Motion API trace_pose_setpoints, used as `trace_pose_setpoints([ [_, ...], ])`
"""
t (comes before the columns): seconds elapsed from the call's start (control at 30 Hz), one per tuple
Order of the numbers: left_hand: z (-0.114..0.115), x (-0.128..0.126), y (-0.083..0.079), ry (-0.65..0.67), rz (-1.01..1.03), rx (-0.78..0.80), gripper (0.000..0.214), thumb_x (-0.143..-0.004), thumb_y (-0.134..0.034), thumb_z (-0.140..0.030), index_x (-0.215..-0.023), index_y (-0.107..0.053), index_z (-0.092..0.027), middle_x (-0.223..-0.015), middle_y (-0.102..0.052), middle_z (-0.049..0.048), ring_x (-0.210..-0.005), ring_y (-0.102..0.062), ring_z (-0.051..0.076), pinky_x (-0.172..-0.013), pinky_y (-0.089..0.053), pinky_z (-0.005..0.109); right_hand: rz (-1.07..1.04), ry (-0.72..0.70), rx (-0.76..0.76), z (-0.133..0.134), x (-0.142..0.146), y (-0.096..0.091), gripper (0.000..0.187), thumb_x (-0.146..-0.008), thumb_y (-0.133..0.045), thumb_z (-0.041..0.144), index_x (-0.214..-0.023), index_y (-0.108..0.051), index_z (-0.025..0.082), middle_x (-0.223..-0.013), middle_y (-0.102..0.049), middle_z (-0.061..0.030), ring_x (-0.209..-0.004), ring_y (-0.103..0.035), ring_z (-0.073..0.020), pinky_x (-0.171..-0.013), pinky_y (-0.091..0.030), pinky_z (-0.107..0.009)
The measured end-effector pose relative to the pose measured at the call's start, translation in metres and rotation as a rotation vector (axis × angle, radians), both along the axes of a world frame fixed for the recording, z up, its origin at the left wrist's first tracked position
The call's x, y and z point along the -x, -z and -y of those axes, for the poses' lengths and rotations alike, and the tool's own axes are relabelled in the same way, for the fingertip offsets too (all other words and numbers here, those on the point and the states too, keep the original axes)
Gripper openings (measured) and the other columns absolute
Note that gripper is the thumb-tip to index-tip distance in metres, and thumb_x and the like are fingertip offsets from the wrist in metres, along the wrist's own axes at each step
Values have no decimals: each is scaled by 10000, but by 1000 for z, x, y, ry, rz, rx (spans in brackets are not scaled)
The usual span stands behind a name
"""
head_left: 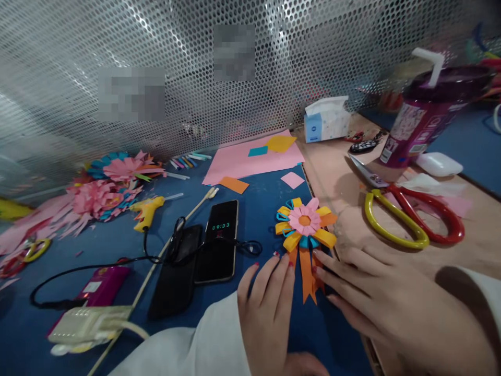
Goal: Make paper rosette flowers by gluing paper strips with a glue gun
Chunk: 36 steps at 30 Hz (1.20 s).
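A paper flower rosette [306,221] lies on the blue tabletop, with a pink centre, yellow and blue looped petals and orange tails hanging toward me. My left hand [270,303] rests flat just left of the tails, its fingers stretched out and the tips near the lower petals. On the other side, my right hand [383,292] lies with fingers extended, their tips at the right edge of the orange tails. Neither hand grips anything. Large scissors [395,206] with one yellow and one red handle lie beyond my right hand, blades partly apart.
Two phones [216,241] lie left of my left hand, a black cable across them. Further left are a yellow glue gun [147,213], paper scraps [94,196] and a power strip [88,325]. Pink paper [235,159], a tissue pack [327,122] and a purple cup [409,125] stand or lie behind.
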<state>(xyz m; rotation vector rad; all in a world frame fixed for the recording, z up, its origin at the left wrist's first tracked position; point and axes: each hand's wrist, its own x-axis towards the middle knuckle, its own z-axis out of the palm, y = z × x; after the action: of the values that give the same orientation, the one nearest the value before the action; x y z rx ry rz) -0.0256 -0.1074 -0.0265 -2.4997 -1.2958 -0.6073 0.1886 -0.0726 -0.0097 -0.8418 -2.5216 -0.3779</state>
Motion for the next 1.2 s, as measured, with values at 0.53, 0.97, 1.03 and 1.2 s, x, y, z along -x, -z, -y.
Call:
trace_pose_setpoints([
  [0.53, 2, -3, 1, 15, -25, -7, 806, -849, -128, -679, -1168, -606, -114, -1262, -589, 101, -1163, -515, 232, -984, -320, 363, 46, 31, -2, 8, -2, 14, 366, -963, -301, 316, -1117, -612, 198, -1151, -645, -51, -950, -550, -218, -751, -383, -377],
  [0.97, 2, -2, -3, 21, -42, -3, 823, -829, -126, -707, -1212, -585, -142, -1287, -573, 85, -1193, -473, 250, -1010, -280, 384, 71, -163, 36, -15, -16, -4, 350, -939, -364, 409, -1069, -635, 231, -1027, -687, -21, -902, -557, -188, -723, -386, -333],
  [1.03, 2, -2, -3, 23, -46, 8, 831, -815, -131, -725, -1215, -585, -156, -1292, -569, 83, -1198, -469, 252, -1007, -280, 388, 79, -198, 69, -18, -21, -8, 339, -930, -379, 430, -1079, -631, 258, -1075, -676, 0, -931, -559, -185, -739, -395, -333],
  [1.2, 2, -9, 6, -5, 85, -12, 859, -802, -96, -734, -1162, -623, -160, -1228, -612, 109, -1171, -485, 256, -1001, -294, 391, 167, -229, 140, -22, -27, -21, 299, -887, -476, 418, -1109, -625, 285, -1148, -648, 29, -961, -563, -177, -796, -424, -335],
])
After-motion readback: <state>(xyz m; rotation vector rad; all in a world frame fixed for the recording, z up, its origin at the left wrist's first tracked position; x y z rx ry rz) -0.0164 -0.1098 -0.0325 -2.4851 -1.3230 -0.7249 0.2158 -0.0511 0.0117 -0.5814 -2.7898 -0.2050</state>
